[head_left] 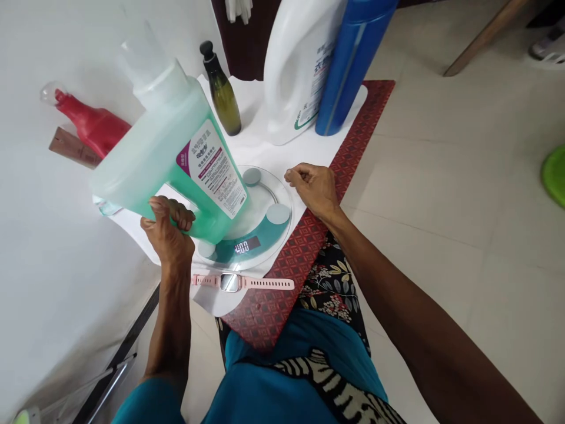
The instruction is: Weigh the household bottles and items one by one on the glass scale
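A large translucent bottle of green liquid [180,176] with a white and purple label is in the grip of my left hand [170,227], whose fingers are wrapped around its handle. The bottle leans to the left over a round glass digital scale [278,235], its base at the scale's left side. Digits glow on the scale's display, too skewed to read surely. My right hand [315,185] rests by the scale's right edge, fingers curled in with nothing seen in them. In front of the scale lies a pink-strapped smartwatch [229,282], laid out flat.
Behind the scale stand a small dark-green bottle [224,97], a white detergent jug [291,76] and a tall blue container [348,70]. A red bottle [95,123] and a brown box [73,147] sit by the wall. The red patterned table edge [295,253] runs diagonally.
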